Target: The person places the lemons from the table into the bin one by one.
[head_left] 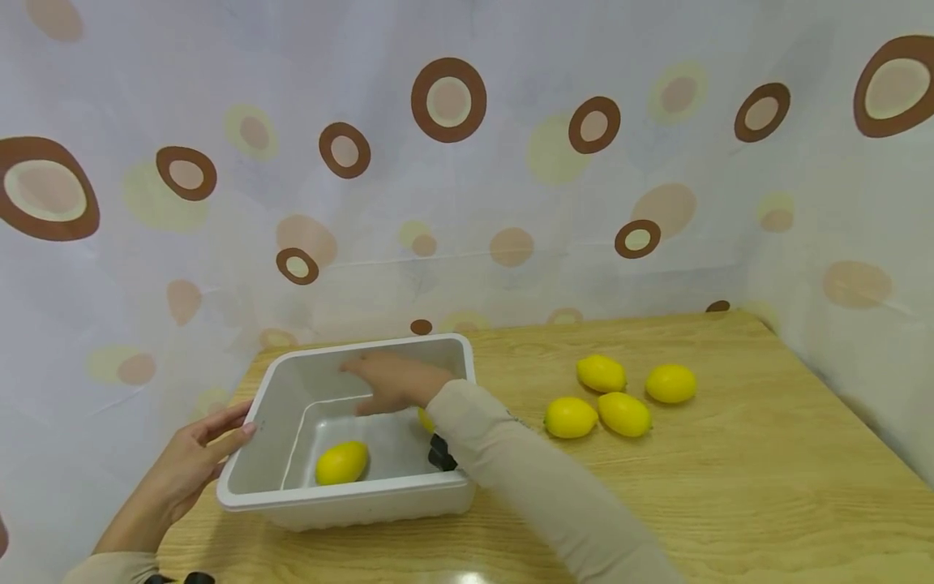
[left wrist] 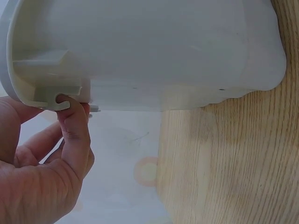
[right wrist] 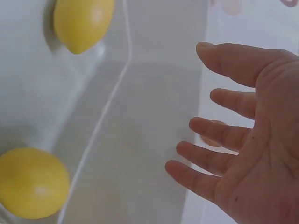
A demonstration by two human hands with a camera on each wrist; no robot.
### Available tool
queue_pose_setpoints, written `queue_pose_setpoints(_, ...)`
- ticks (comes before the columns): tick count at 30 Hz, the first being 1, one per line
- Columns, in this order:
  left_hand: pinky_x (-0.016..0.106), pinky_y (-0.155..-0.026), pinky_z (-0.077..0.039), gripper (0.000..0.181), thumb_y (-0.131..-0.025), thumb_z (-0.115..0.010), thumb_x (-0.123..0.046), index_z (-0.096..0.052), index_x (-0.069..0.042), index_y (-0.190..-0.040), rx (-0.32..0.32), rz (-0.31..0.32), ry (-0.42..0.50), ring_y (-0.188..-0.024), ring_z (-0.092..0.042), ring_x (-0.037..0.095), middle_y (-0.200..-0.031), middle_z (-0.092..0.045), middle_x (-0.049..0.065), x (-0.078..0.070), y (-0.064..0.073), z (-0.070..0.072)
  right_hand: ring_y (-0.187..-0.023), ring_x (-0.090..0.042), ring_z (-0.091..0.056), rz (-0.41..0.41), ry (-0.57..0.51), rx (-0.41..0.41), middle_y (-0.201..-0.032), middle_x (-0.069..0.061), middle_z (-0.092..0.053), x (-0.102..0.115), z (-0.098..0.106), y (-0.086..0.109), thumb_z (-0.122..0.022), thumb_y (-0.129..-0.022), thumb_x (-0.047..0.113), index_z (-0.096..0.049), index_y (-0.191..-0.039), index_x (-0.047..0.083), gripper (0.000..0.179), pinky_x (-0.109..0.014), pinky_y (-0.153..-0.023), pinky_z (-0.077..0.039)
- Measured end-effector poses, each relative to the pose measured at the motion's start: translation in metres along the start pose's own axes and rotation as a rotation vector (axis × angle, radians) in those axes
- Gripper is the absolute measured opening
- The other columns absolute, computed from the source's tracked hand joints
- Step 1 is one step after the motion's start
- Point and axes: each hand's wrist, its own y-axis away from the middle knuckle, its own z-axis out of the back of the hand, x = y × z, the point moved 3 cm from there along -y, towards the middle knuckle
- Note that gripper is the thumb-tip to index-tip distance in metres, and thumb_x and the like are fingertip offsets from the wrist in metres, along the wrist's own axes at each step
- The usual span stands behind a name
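Note:
A white plastic bin [head_left: 365,493] stands on the wooden table at the left, with two lemons inside. One lemon [head_left: 341,463] lies near its front wall; the other [head_left: 426,419] is partly hidden behind my right arm. My left hand [head_left: 191,462] grips the bin's left rim, thumb on top; the left wrist view shows fingers [left wrist: 74,135] curled under the edge. Over the bin, my right hand [head_left: 394,381] is spread and holds nothing. In the right wrist view its fingers [right wrist: 219,133] are apart from both lemons, one above [right wrist: 84,23] and one below [right wrist: 32,183].
Several lemons [head_left: 625,414] lie grouped on the table [head_left: 730,487] to the right of the bin. A patterned curtain [head_left: 511,162] hangs behind the table and along its sides. My right sleeve [head_left: 540,478] crosses the bin's right front corner.

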Motion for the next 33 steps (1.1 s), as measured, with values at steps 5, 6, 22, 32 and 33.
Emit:
queue_pose_setpoints(5, 0.029, -0.078, -0.056, 0.061, -0.098, -0.057, -0.023, -0.031, 0.002, -0.147, 0.003, -0.009, -0.006, -0.096, -0.062, 0.005, -0.110, -0.057, -0.020, 0.000, -0.001, 0.000, -0.134, -0.022, -0.039, 0.015, -0.027, -0.021, -0.151, -0.007, -0.035, 0.007, 0.020, 0.011, -0.065, -0.092, 0.032, -0.032, -0.150, 0.017, 0.068, -0.032, -0.110, -0.034)
queue_pose_setpoints(6, 0.029, -0.078, -0.056, 0.060, -0.098, -0.057, -0.022, -0.031, 0.001, -0.147, 0.001, -0.009, -0.002, -0.096, -0.062, 0.004, -0.110, -0.058, -0.020, -0.001, -0.001, 0.000, -0.133, -0.022, -0.039, 0.020, -0.029, -0.030, -0.151, -0.007, -0.034, 0.008, 0.024, 0.014, -0.065, -0.092, 0.033, -0.031, -0.150, 0.017, 0.069, -0.032, -0.110, -0.034)
queue_pose_setpoints(22, 0.029, -0.079, -0.055, 0.064, -0.098, -0.057, -0.027, -0.029, 0.002, -0.148, 0.001, 0.010, -0.026, -0.097, -0.060, 0.002, -0.110, -0.055, -0.024, 0.000, 0.000, -0.001, -0.139, -0.029, -0.028, 0.052, -0.003, -0.219, -0.151, -0.013, -0.031, -0.024, 0.061, 0.093, -0.065, -0.093, 0.030, -0.031, -0.150, 0.014, 0.069, -0.041, -0.114, -0.027)
queue_pose_setpoints(32, 0.029, -0.078, -0.055, 0.064, -0.098, -0.058, -0.026, -0.030, 0.002, -0.148, -0.007, 0.010, -0.006, -0.096, -0.061, 0.003, -0.109, -0.057, -0.023, 0.000, 0.000, -0.002, -0.138, -0.034, -0.029, 0.001, -0.050, -0.316, -0.151, -0.018, -0.030, -0.069, 0.048, 0.159, -0.068, -0.091, 0.025, -0.034, -0.148, 0.012, 0.069, -0.051, -0.110, -0.031)
queue_pose_setpoints(33, 0.028, -0.078, -0.055, 0.064, -0.098, -0.058, -0.026, -0.029, 0.002, -0.148, -0.008, 0.010, -0.010, -0.096, -0.061, 0.003, -0.109, -0.057, -0.024, 0.000, 0.000, -0.001, -0.138, -0.034, -0.029, -0.019, -0.046, -0.315, -0.150, -0.018, -0.031, -0.074, 0.045, 0.164, -0.069, -0.090, 0.025, -0.033, -0.148, 0.012, 0.069, -0.051, -0.109, -0.032)
